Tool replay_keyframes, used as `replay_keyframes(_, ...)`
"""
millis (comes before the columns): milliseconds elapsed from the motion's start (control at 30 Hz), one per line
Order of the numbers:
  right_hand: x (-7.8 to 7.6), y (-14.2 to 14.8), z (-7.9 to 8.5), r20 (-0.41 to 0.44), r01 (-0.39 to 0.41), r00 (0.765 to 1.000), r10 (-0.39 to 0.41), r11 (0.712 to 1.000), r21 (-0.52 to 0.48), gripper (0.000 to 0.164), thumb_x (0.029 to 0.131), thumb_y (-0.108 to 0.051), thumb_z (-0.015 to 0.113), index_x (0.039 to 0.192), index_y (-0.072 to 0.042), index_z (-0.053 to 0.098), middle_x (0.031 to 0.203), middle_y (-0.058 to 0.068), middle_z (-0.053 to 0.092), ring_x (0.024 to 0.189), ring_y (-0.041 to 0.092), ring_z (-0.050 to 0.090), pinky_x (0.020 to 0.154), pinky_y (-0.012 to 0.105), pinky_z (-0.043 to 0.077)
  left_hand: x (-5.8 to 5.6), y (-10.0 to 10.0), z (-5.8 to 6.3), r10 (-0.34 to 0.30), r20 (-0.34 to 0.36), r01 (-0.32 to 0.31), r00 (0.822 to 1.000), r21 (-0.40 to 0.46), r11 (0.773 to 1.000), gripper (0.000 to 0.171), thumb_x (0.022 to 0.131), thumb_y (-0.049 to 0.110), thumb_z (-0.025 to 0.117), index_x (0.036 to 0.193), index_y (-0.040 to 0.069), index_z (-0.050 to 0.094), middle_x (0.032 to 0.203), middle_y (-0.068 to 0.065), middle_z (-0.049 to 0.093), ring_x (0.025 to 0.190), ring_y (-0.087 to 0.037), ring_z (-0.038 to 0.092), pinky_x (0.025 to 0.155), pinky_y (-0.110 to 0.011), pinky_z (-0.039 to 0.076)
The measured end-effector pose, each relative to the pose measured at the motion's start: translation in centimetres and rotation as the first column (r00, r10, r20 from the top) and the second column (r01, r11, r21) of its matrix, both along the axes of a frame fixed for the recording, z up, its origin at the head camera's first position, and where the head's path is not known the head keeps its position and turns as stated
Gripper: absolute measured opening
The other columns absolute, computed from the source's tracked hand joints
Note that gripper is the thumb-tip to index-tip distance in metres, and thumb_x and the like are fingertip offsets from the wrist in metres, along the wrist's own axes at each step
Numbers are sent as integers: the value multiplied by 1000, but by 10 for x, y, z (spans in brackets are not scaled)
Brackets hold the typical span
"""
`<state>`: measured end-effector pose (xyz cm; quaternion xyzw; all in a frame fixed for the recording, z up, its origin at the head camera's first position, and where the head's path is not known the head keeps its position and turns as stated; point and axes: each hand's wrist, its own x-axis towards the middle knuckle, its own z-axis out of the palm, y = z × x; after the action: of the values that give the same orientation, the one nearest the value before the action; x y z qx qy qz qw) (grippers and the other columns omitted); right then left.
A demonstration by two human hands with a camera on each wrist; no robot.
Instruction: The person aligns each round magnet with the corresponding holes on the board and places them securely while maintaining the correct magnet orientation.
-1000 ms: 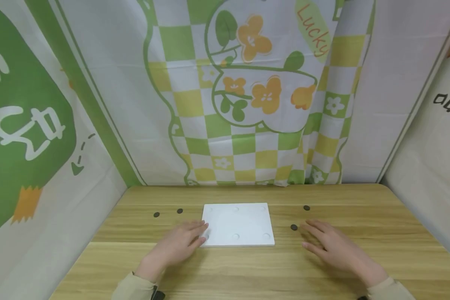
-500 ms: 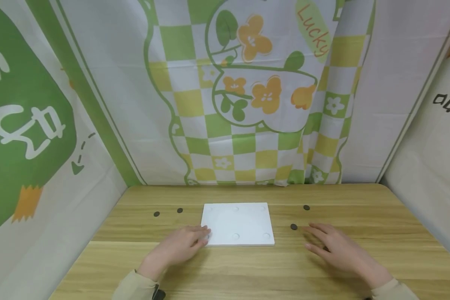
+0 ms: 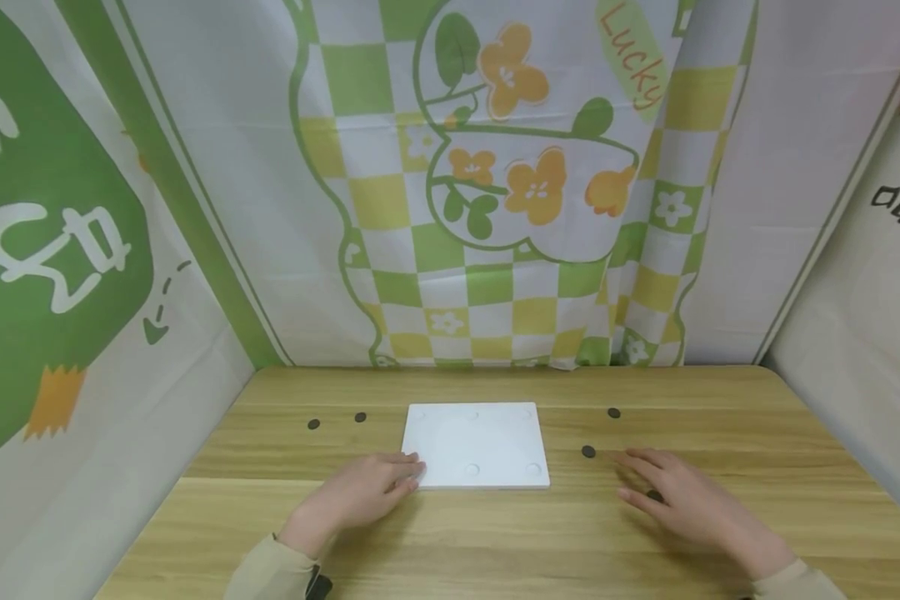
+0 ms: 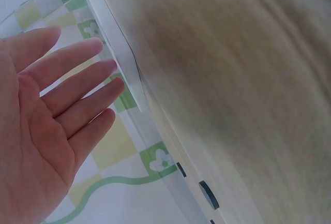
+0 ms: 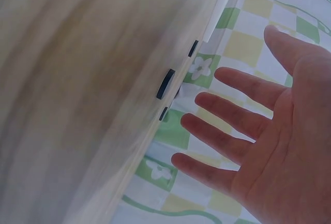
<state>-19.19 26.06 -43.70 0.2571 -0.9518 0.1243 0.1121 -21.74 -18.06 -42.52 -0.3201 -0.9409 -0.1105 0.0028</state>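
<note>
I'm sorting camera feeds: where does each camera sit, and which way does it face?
Head: on the person's head, facing forward and down at the table, white board and checked cloth; left hand, right hand and sleeves show.
Left wrist: on that wrist, looking tipped sideways across the table; only the left hand shows.
Right wrist: likewise on its wrist, tipped the other way; only the right hand shows.
Shared: both wrist views show the cloth and dark discs.

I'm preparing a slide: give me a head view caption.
Over a wooden table: left hand by a white board, right hand by dark discs.
</note>
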Motion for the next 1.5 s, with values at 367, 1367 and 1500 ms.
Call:
replay_keyframes(367, -1, 4, 0, 3, 8, 1000, -9, 1000, 23, 48, 92, -43, 58, 127, -10, 60, 126, 16, 60, 113, 34, 58, 93, 53, 50, -1, 1, -1, -9, 19, 9, 1000, 0, 1000, 34, 99, 26, 49, 127, 11, 61, 134, -10, 57, 122, -30, 56, 103, -47, 45)
replay_keyframes(1367, -8, 24, -7, -15, -13, 1000, 13, 1000, 23, 43, 90, -41, 62, 120, -9, 65, 120, 15, 63, 109, 33, 60, 91, 51, 51, -2, 4, -3, -5, -16, 5, 1000, -25, 1000, 33, 98, 27, 50, 124, 12, 63, 132, -10, 59, 119, -29, 58, 102, -46, 46)
replay_keyframes(1500, -9, 29, -8, -8, -12, 1000, 13, 1000, 28, 43, 90, -41, 62, 119, -10, 65, 119, 16, 63, 108, 34, 60, 91, 53, 50, -2, 5, -2, -4, -9, 4, 1000, -24, 1000, 33, 98, 27, 50, 124, 11, 63, 132, -10, 58, 120, -29, 57, 102, -46, 46)
